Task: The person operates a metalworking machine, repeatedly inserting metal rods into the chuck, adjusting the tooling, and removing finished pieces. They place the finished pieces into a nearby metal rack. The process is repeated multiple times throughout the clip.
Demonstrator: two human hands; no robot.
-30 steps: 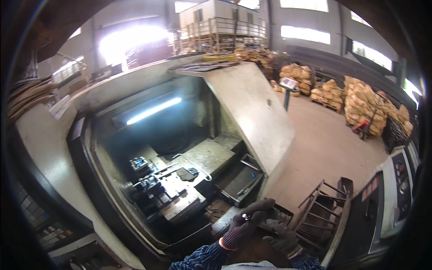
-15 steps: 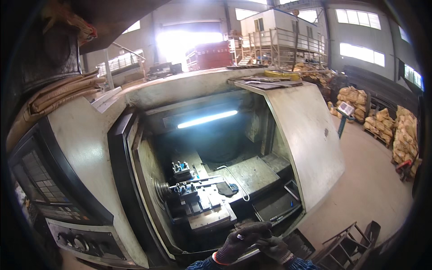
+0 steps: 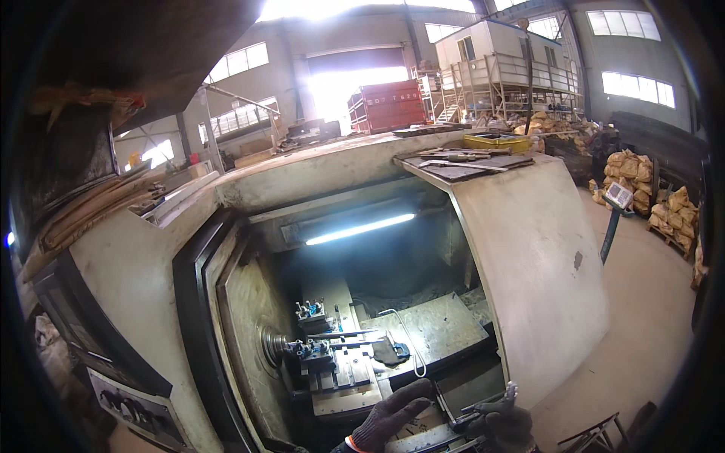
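My left hand (image 3: 393, 417), in a dark knitted glove, is over the front of a lathe's open bay, its fingers stretched apart and holding nothing visible. To its right, my gloved right hand (image 3: 504, 424) is closed on a small shiny metal piece (image 3: 512, 390) that pokes up from the fingers; its exact kind is unclear. Inside the bay, tool holders (image 3: 311, 350) with bolts sit on the slide (image 3: 346, 400) beside the round spindle (image 3: 273, 346). A dark pad with a blue edge (image 3: 391, 351) and a bent metal rod (image 3: 408, 340) lie to their right.
The lathe's pale door (image 3: 536, 272) stands to the right and its control panel (image 3: 83, 317) to the left. A lit tube (image 3: 361, 229) crosses the bay's back. Flat plates (image 3: 468, 163) and a yellow tray (image 3: 497, 142) rest on top. Wrapped bundles (image 3: 630, 170) stand beyond.
My hands were together and have drawn apart, the right one moving rightward. The shiny piece, earlier at my left hand, now shows in my right. The view has tilted up.
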